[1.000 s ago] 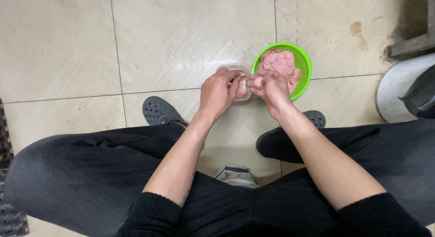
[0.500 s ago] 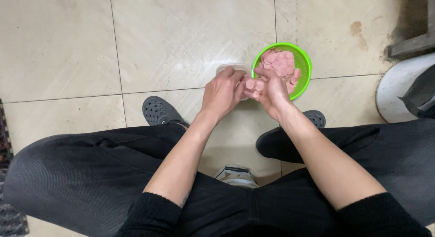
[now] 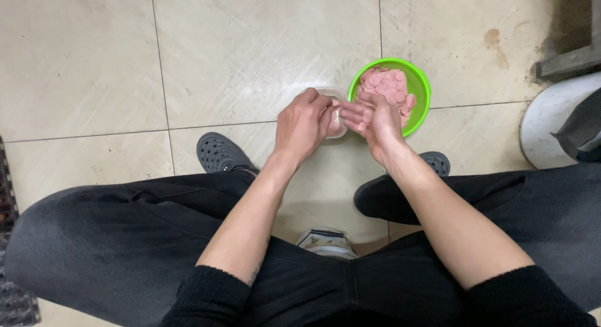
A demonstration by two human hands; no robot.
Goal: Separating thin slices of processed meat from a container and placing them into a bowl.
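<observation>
Left hand (image 3: 303, 123) clasps a small clear container (image 3: 335, 114) (partly hidden); right hand (image 3: 375, 117), fingers loosely spread, touches it beside the green basket (image 3: 421, 83) of pink slices (image 3: 388, 83).

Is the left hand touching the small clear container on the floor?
Touching. In the head view, the left hand has its fingers curled over the clear container, with no gap visible between them.

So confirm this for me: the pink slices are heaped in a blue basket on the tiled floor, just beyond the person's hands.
Not quite: the basket is green, not blue, as the head view shows. The rest stands: the pink slices are heaped in it on the tiled floor, just beyond the left hand and right hand.
</observation>
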